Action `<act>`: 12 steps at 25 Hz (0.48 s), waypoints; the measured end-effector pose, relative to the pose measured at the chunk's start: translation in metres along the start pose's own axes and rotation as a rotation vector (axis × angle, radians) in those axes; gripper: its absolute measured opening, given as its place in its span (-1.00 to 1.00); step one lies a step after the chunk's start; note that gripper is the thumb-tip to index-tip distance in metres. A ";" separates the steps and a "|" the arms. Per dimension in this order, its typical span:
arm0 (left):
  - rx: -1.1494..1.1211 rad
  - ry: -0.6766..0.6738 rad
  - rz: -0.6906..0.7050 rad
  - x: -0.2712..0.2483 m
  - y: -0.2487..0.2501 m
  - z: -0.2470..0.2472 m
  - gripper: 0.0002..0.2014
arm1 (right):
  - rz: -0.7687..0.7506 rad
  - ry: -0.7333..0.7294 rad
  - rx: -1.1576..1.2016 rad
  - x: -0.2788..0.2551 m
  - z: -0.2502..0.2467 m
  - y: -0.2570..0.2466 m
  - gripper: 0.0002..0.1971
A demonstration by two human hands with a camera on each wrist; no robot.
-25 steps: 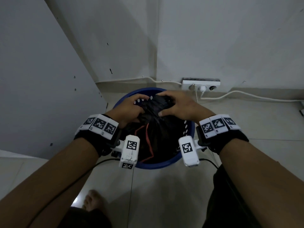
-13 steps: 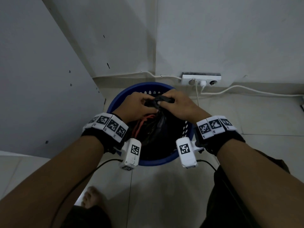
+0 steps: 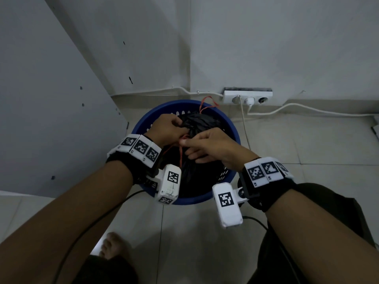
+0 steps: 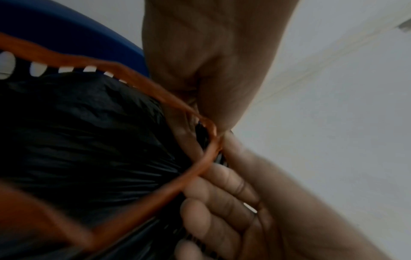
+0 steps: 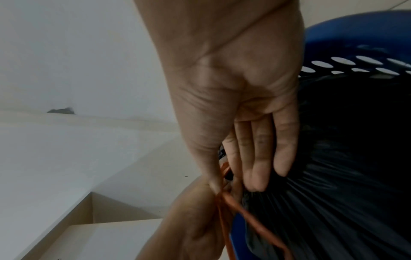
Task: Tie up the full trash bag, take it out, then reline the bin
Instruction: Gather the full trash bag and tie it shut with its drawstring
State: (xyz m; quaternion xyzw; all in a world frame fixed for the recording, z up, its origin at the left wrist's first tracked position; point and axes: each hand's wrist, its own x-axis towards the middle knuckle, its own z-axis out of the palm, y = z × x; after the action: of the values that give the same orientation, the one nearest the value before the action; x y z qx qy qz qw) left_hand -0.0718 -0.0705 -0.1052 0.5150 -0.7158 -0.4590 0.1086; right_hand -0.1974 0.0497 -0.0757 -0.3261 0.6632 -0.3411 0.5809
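Note:
A black trash bag (image 3: 207, 121) fills the blue perforated bin (image 3: 232, 128) in the room corner. My left hand (image 3: 168, 130) grips the bag's gathered neck near the far left rim. My right hand (image 3: 203, 146) pinches the red drawstring (image 3: 181, 154) between thumb and forefinger, right beside the left hand, with its other fingers lying on the bag. Another red loop (image 3: 208, 103) sticks up over the far rim. In the left wrist view the drawstring (image 4: 155, 91) runs across the bag (image 4: 77, 140). In the right wrist view the drawstring (image 5: 251, 216) runs from the thumb over the bag (image 5: 344, 184).
A white power strip (image 3: 248, 97) with plugs and white cables (image 3: 307, 110) lies on the floor behind the bin. A wall stands close behind it and a white panel (image 3: 51, 99) close on the left. A bare foot (image 3: 114, 244) stands on the tiled floor in front.
Both hands held the bag's neck together before. Now my right hand has come nearer and pinches the red drawstring, and a red loop shows over the far rim.

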 end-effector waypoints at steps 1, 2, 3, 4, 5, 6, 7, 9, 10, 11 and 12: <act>-0.070 0.013 -0.004 -0.001 -0.001 0.000 -0.85 | 0.008 -0.002 0.057 0.001 0.000 0.002 -0.71; -0.109 0.024 0.010 -0.003 0.000 0.000 -0.81 | 0.020 -0.009 0.110 0.002 0.001 0.004 -0.77; -0.109 0.028 0.033 -0.005 0.001 0.000 -0.77 | 0.042 -0.023 0.153 0.002 0.002 0.005 -0.80; -0.098 0.020 0.057 -0.007 0.001 0.001 -0.74 | 0.058 -0.042 0.187 0.003 0.002 0.005 -0.79; -0.095 0.007 0.061 -0.007 0.003 0.000 -0.74 | 0.073 -0.053 0.211 0.003 0.002 0.005 -0.76; -0.102 -0.007 0.048 -0.008 0.005 0.000 -0.77 | 0.079 -0.049 0.229 0.003 0.002 0.005 -0.70; -0.114 -0.027 0.022 -0.009 0.009 -0.001 -0.80 | 0.082 -0.033 0.234 0.002 0.002 0.005 -0.66; -0.108 -0.061 -0.017 -0.010 0.016 -0.002 -0.84 | 0.073 -0.011 0.222 0.004 0.003 0.006 -0.71; -0.083 -0.059 -0.020 -0.009 0.019 -0.003 -0.83 | 0.067 -0.015 0.213 0.004 0.003 0.008 -0.79; -0.082 -0.060 -0.017 -0.008 0.021 -0.004 -0.83 | 0.069 -0.022 0.207 0.004 0.003 0.008 -0.88; -0.117 -0.070 -0.026 -0.009 0.023 -0.005 -0.83 | 0.072 -0.027 0.212 0.004 0.002 0.010 -0.95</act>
State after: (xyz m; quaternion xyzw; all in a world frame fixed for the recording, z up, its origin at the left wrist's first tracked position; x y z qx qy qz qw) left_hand -0.0793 -0.0643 -0.0816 0.5005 -0.6842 -0.5193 0.1077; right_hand -0.1966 0.0518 -0.0858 -0.2434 0.6268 -0.3837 0.6330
